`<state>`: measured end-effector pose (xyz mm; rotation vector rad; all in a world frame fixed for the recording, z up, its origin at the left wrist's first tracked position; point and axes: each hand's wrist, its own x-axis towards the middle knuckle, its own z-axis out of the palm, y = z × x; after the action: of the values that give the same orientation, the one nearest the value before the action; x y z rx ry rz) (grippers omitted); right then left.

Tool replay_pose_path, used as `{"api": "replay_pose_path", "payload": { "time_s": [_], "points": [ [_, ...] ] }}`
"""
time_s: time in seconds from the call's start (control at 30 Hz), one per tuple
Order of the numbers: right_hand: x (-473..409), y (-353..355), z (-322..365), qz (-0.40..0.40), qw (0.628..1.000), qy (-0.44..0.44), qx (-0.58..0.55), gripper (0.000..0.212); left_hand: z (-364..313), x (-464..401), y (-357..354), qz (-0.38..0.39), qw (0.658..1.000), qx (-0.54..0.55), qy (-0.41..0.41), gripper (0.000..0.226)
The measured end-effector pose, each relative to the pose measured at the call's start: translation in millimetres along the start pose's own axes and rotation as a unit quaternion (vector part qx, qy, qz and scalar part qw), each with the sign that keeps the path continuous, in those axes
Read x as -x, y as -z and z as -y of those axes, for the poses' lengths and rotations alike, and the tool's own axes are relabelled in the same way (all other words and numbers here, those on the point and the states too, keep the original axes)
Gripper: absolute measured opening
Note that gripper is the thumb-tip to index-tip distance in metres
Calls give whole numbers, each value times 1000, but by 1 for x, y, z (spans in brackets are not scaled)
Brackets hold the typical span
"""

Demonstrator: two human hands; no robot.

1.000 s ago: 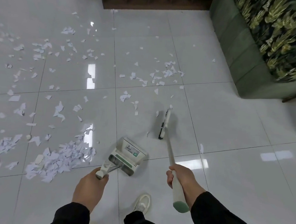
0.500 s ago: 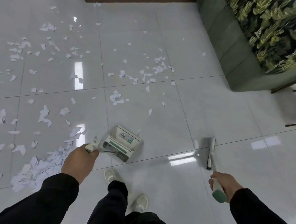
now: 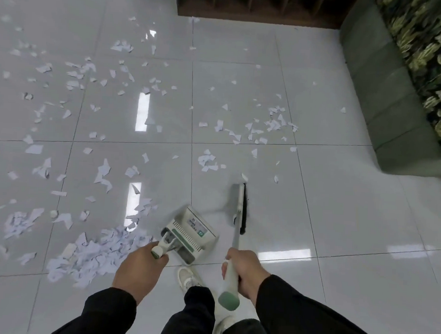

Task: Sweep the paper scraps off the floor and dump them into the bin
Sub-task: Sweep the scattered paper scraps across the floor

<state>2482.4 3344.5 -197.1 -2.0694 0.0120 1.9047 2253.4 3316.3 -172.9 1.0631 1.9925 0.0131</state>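
Left hand (image 3: 140,267) closed around dustpan (image 3: 191,233) handle; right hand (image 3: 246,271) closed around broom (image 3: 238,211) handle, broom head on floor (image 3: 339,211) just right of dustpan. Paper scraps (image 3: 94,254) heaped just left of dustpan, others scattered beyond dustpan. Green sofa (image 3: 386,99) far right of dustpan.

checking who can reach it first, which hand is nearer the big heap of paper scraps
Left. The left hand on the dustpan handle sits beside the heap of paper scraps; the right hand, holding the broom, is farther right, beyond the dustpan.
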Motion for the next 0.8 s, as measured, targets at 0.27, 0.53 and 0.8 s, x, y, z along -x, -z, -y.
{"api": "replay_pose_path", "payload": {
  "time_s": [0.27,0.53,0.8],
  "points": [
    [30,-35,53,64,997,-4,-39,10,12,2,11,6,999,51,-4,4],
    [65,22,86,29,999,23,-37,6,-27,-2,18,23,996,72,-37,9],
    [65,119,133,-7,989,82,-122,15,-70,-16,5,16,995,81,-51,9]
  ]
}}
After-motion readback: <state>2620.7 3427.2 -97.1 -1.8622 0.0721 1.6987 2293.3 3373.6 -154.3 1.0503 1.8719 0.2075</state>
